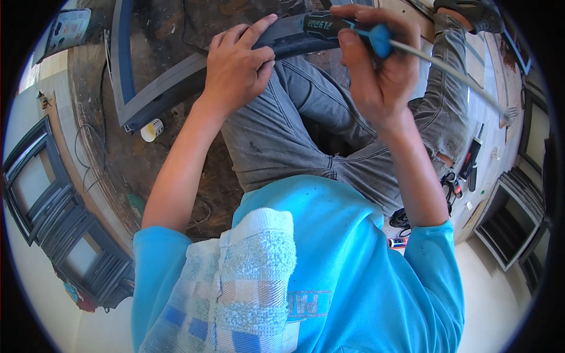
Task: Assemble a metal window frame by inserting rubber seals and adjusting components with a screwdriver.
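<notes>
My right hand (382, 70) is closed around a screwdriver with a black and blue handle (322, 25). Its long metal shaft (453, 73) points away to the right, and the handle's butt end lies over a grey window-like frame (170, 80). The frame spans from the far left across to my lap, one corner at the left. My left hand (238, 67) grips the frame's near bar, its fingers laid over the top and its thumb on the near side. What lies under that palm is hidden.
Beside the frame's corner lies a small white and yellow container (152, 130). Stacked dark frames (82, 235) stand at the left, others (512, 215) at the right. A black tool (471, 159) lies right of my leg. The brown work surface (141, 176) is worn.
</notes>
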Demonstrator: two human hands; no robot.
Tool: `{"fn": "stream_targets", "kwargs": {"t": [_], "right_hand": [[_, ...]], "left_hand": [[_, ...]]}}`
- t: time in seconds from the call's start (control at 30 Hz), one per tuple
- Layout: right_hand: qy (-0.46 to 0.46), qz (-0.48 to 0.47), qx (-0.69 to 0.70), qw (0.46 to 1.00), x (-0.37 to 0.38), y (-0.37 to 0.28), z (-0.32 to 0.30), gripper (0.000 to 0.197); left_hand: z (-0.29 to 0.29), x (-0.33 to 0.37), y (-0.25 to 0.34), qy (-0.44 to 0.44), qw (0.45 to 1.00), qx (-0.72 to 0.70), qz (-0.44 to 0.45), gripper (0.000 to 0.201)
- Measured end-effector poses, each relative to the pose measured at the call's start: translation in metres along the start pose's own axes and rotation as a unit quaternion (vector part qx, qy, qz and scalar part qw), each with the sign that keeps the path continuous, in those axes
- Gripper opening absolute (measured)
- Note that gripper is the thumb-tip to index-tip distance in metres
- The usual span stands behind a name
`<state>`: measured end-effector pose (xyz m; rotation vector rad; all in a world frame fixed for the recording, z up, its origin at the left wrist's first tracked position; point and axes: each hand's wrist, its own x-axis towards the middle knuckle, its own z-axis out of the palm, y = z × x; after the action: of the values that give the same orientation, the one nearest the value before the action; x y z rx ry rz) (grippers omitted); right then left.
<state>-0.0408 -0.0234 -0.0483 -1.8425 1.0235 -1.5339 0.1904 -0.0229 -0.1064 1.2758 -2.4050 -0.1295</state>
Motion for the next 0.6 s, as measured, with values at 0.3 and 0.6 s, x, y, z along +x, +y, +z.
{"fn": "stream_targets", "kwargs": {"t": [0.3,0.6], "right_hand": [[-0.08,0.07,-0.027,0.994,-0.016,0.012,0.014,0.023],[-0.11,0.01,-0.086,0.99,-0.016,0.014,0.022,0.024]], "left_hand": [[0.0,0.0,-0.005,-0.003,1.0,-0.01,0.005,0.01],[-0.001,-0.002,-0.006,-0.01,0.999,-0.03,0.002,0.009]]}}
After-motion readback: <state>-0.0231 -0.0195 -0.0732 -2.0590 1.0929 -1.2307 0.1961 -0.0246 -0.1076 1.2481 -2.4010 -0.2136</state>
